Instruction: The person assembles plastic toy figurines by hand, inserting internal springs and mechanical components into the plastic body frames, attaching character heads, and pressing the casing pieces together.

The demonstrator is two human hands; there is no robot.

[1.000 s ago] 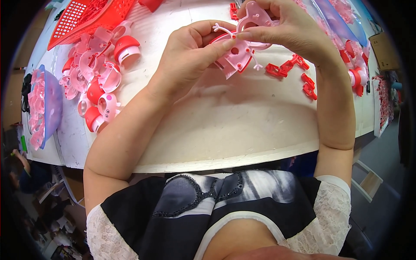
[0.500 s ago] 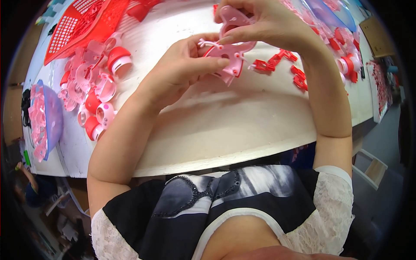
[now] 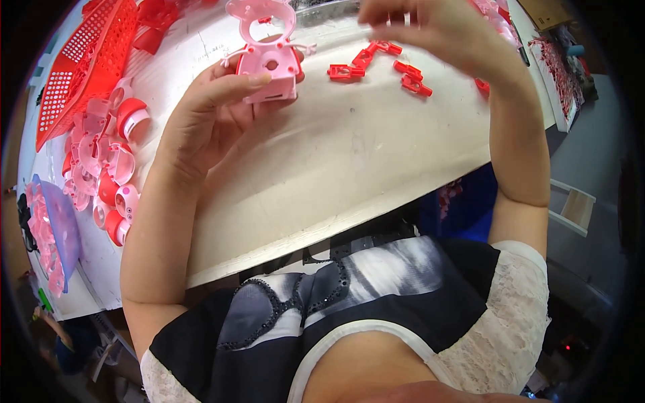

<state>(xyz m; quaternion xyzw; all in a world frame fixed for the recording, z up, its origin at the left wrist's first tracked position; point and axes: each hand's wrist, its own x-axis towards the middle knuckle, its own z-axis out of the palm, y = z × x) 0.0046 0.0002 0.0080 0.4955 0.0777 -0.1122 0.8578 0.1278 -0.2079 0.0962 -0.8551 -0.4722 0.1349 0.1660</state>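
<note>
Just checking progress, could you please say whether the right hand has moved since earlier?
Yes, the right hand has shifted rightward, judged against the red parts.

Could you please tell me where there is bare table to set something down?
The widest bare patch of table lies between the left hand, the right forearm, the loose red pieces and the front edge. The left side is crowded: a red basket, a heap of pink and red parts and a blue bowl.
</note>
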